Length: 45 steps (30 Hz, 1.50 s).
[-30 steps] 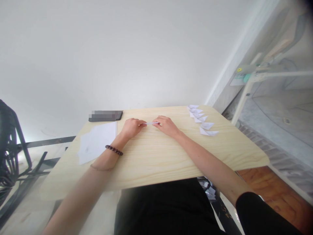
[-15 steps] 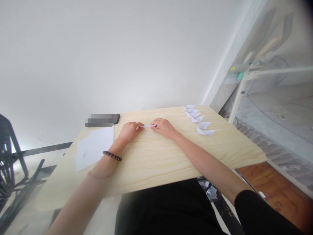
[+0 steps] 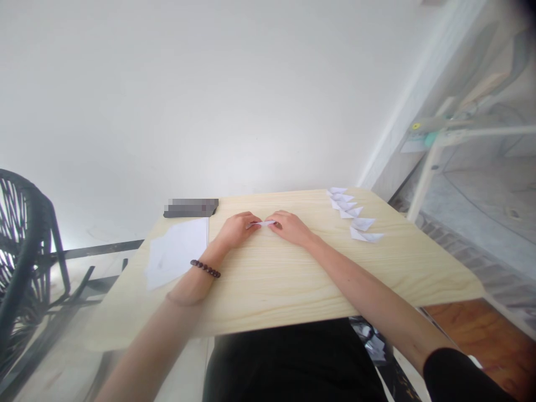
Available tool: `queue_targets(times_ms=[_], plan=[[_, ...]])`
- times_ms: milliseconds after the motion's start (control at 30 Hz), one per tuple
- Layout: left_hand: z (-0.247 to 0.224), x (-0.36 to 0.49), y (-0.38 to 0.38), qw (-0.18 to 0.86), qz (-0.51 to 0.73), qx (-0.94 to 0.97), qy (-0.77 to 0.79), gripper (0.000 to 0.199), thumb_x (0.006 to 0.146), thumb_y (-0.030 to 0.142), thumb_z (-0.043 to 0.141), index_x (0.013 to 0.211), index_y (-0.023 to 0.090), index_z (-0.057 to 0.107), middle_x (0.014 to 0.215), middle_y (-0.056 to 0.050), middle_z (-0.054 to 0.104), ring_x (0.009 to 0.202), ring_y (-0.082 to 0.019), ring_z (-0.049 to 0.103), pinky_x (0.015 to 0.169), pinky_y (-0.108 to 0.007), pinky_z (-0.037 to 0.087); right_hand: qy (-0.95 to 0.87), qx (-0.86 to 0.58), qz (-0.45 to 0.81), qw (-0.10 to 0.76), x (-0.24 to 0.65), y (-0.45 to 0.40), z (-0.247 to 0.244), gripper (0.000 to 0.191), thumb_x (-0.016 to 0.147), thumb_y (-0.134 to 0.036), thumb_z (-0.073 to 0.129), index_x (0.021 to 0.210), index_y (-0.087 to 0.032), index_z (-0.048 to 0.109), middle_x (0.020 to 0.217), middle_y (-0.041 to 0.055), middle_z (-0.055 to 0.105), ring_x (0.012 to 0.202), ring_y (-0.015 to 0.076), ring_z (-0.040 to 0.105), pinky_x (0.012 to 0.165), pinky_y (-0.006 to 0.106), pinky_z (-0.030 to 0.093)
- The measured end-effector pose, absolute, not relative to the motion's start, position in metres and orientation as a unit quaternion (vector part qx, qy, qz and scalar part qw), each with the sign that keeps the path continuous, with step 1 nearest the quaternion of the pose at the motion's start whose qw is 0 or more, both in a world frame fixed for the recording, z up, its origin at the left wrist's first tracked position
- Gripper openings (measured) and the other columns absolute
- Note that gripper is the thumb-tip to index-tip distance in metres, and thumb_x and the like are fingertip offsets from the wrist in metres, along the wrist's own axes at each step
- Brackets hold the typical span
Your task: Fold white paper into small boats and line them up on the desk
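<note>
Near the middle of the light wooden table (image 3: 276,285), a small folded white paper (image 3: 264,223) is stretched between my two hands. My left hand (image 3: 239,229), with a dark bead bracelet (image 3: 205,268) on its wrist, pinches the paper's left end. The right end is pinched by my right hand (image 3: 290,226). My fingers cover both ends, so the paper's full shape is hidden. Several folded white paper pieces (image 3: 350,210) with pointed ends stand in a row at the right of the table.
A stack of white paper sheets (image 3: 178,251) lies at the left of the table. Behind it is a dark flat object (image 3: 191,209), partly blurred out. A dark woven chair (image 3: 29,245) stands at the left, and a white wall (image 3: 234,100) rises behind the table.
The view has turned a little to the left, so everything sits further right. Both hands still hold the folded paper, which now shows slightly more of its face.
</note>
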<state>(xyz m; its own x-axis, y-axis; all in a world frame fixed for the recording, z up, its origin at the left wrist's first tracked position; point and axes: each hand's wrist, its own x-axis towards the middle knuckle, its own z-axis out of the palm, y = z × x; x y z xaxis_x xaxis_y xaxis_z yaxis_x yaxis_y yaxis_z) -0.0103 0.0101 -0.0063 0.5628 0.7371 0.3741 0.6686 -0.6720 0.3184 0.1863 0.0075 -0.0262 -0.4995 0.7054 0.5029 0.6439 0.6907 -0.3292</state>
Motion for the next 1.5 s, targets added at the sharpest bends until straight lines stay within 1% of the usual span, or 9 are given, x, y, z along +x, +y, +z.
queue_targets(times_ms=[233,433,600,800,1000,1200,1300,1400,1500], plan=[[-0.006,-0.007,0.007,0.095,0.253,0.885,0.379,0.025,0.08,0.034,0.042,0.085,0.019,0.062,0.083,-0.003,0.061,0.071,-0.013,0.055,0.063,-0.022,0.04,-0.866,-0.384,0.044,0.318,0.185,0.006,-0.025,0.013,0.078,-0.024,0.05,0.084,-0.017,0.06,0.08,0.0035,0.06,0.078,0.0131,0.051,0.071,0.025,0.038],[-0.006,-0.006,0.007,0.058,0.243,0.889,0.383,0.026,0.08,0.034,0.043,0.083,0.019,0.064,0.079,-0.004,0.061,0.066,-0.012,0.054,0.059,-0.022,0.038,-0.874,-0.367,0.043,0.315,0.182,0.005,-0.024,0.018,0.08,-0.027,0.048,0.085,-0.017,0.062,0.079,0.0044,0.06,0.078,0.0131,0.052,0.072,0.024,0.038],[-0.007,-0.007,0.009,0.03,0.239,0.887,0.393,0.026,0.081,0.035,0.041,0.085,0.021,0.064,0.08,-0.003,0.062,0.067,-0.013,0.055,0.059,-0.022,0.038,-0.861,-0.393,0.062,0.318,0.185,0.008,-0.024,0.017,0.077,-0.03,0.053,0.082,-0.018,0.064,0.079,0.003,0.063,0.072,0.0115,0.055,0.067,0.022,0.038],[-0.011,-0.015,0.017,0.037,0.232,0.874,0.424,0.025,0.078,0.035,0.045,0.087,0.022,0.064,0.087,-0.002,0.064,0.077,-0.016,0.057,0.068,-0.025,0.04,-0.845,-0.414,0.07,0.332,0.192,0.012,-0.024,0.015,0.076,-0.025,0.053,0.084,-0.02,0.066,0.082,0.0024,0.065,0.073,0.012,0.057,0.068,0.023,0.039],[-0.009,-0.017,0.018,0.053,0.228,0.868,0.438,0.026,0.076,0.034,0.044,0.085,0.02,0.064,0.083,-0.003,0.065,0.069,-0.015,0.057,0.063,-0.024,0.041,-0.834,-0.426,0.079,0.342,0.193,0.013,-0.023,0.014,0.075,-0.022,0.053,0.084,-0.019,0.064,0.082,0.0021,0.065,0.071,0.0114,0.057,0.068,0.023,0.039],[-0.008,-0.017,0.019,0.04,0.213,0.875,0.434,0.023,0.075,0.032,0.045,0.083,0.02,0.064,0.082,-0.003,0.065,0.07,-0.016,0.057,0.064,-0.025,0.041,-0.83,-0.432,0.103,0.337,0.192,0.01,-0.022,0.015,0.074,-0.022,0.053,0.088,-0.019,0.058,0.079,0.0002,0.063,0.067,0.0106,0.056,0.067,0.022,0.038],[-0.009,-0.019,0.02,0.055,0.222,0.86,0.457,0.023,0.074,0.033,0.048,0.089,0.023,0.062,0.083,-0.002,0.066,0.069,-0.016,0.058,0.062,-0.024,0.041,-0.827,-0.429,0.115,0.345,0.193,0.008,-0.02,0.019,0.075,-0.023,0.052,0.094,-0.02,0.054,0.078,-0.0015,0.062,0.066,0.0103,0.055,0.066,0.021,0.038],[-0.009,-0.02,0.018,0.082,0.24,0.849,0.463,0.026,0.076,0.034,0.047,0.098,0.024,0.057,0.082,0.0,0.065,0.066,-0.014,0.057,0.062,-0.024,0.042,-0.83,-0.423,0.112,0.346,0.194,0.007,-0.02,0.017,0.077,-0.022,0.047,0.093,-0.02,0.053,0.078,-0.0015,0.061,0.064,0.0099,0.053,0.064,0.021,0.037],[-0.009,-0.019,0.016,0.108,0.252,0.856,0.439,0.025,0.078,0.034,0.044,0.097,0.023,0.056,0.086,0.0,0.065,0.066,-0.013,0.057,0.064,-0.024,0.043,-0.837,-0.418,0.104,0.339,0.194,0.009,-0.021,0.016,0.076,-0.018,0.045,0.09,-0.02,0.053,0.079,-0.0005,0.059,0.064,0.0099,0.051,0.064,0.021,0.037]])
